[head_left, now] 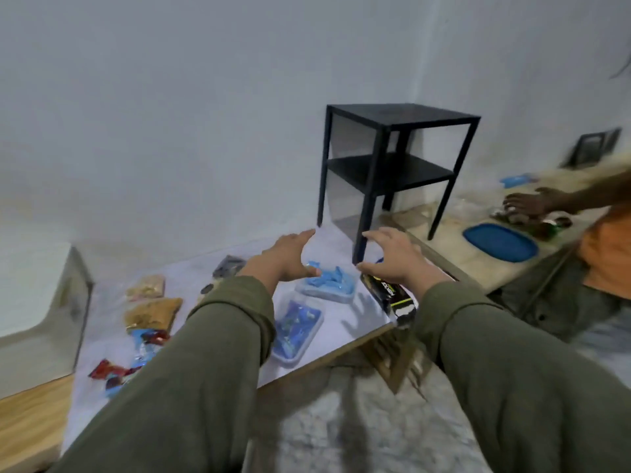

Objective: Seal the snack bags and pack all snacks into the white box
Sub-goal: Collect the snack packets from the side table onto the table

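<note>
Hands above the snacks, nothing held

Both arms reach forward over the table (341,322). My left hand (290,257) and right hand (392,257) hover with fingers spread apart and empty, I think to choose what to take first. Snack bags (152,314) lie at the left, two clear tubs (327,285) with blue packets under my hands. The white box (37,312) stands far left.

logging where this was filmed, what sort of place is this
Probably a plain room set up as a packing workspace: bare white walls, a covered table strewn with snack bags, and a black side table.
</note>
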`<state>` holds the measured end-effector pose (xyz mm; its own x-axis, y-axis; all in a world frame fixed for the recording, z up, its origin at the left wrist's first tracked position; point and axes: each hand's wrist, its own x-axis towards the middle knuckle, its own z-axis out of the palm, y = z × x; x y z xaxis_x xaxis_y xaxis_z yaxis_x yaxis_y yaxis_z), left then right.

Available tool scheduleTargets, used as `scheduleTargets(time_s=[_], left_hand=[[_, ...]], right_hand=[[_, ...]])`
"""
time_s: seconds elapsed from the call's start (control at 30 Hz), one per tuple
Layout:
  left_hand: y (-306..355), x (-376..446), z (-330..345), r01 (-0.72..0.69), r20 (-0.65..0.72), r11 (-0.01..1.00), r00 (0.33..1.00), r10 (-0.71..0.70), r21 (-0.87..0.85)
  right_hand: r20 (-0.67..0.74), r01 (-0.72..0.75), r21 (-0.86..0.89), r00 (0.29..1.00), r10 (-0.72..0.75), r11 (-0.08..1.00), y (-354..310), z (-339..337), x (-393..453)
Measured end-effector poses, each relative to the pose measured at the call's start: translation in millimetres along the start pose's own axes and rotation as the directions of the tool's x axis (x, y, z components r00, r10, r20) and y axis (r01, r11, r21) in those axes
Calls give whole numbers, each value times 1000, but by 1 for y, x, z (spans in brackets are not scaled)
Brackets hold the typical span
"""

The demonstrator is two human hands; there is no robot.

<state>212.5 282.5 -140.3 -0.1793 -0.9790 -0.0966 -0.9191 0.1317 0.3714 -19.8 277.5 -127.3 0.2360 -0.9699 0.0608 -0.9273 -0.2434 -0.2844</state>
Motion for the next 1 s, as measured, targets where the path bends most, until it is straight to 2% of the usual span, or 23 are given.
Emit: scheduleTargets(time_s=[0.17, 0.33, 0.47, 0.57, 0.73, 0.87, 1.0], left_hand=[[41, 60, 39, -130, 109, 991, 985, 131, -18], [76, 99, 68, -274, 129, 958, 951, 282, -81], [92, 119, 102, -294, 208, 947, 926, 315, -127], [96, 133, 122, -282, 206, 950, 930, 305, -131], [95, 144, 159, -244, 163, 947, 946, 280, -210], [100, 152, 198, -155, 148, 977, 973, 177, -149], [114, 152, 239, -77, 7, 992, 997, 78, -95]], right_hand=[[14, -162, 31, 987, 162, 986, 70, 0, -7], [6, -263, 25, 965, 263, 964, 119, 3, -20], [41, -319, 2, 947, 319, 948, 154, 10, -22], [85, -334, -2, 939, 333, 942, 173, 21, -13], [197, -234, -7, 953, 230, 972, 210, 47, 19], [283, -119, -20, 952, 120, 993, 248, 66, 58], [356, 76, -9, 932, -68, 997, 292, 92, 90]])
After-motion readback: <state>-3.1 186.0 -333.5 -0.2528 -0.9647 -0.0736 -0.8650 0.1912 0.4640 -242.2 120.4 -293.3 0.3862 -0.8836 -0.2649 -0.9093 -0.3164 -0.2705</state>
